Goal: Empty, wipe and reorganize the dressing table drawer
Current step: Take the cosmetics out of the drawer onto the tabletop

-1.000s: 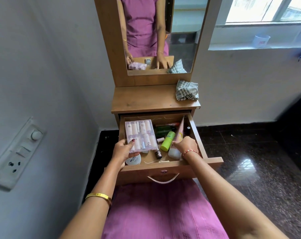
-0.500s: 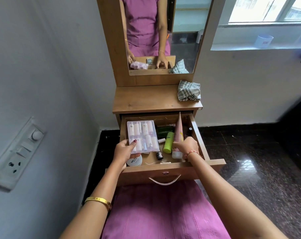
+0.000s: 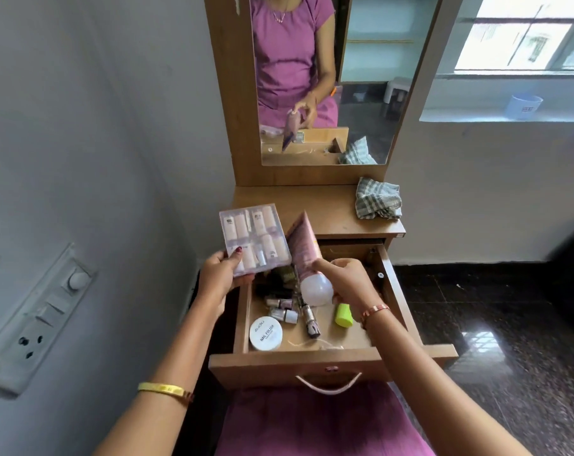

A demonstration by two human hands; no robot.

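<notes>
drawer (image 3: 315,357) pulled open under the tabletop (image 3: 328,209), front panel nearest the person. inside, near the front left corner, a white nail polish remover tub (image 3: 266,333); behind it small nail polish bottles (image 3: 284,309) lying jumbled, labels too small to read; toward the right wall a lime green cap (image 3: 343,314), body hidden behind the right wrist. back of the drawer dark and partly covered by the held things, contents there hard to make out.

above the drawer's left wall, clear plastic box (image 3: 254,240) of small pale bottles, pinched at its near corner by the left hand (image 3: 220,281), thumb on top, fingers curled underneath. beside it, pink tube (image 3: 303,246) with a white cap, tilted cap-down, gripped in the curled fingers of the right hand (image 3: 348,284).

checked cloth (image 3: 377,198) crumpled at the tabletop's right rear corner. mirror (image 3: 325,77) behind, top cut off.
</notes>
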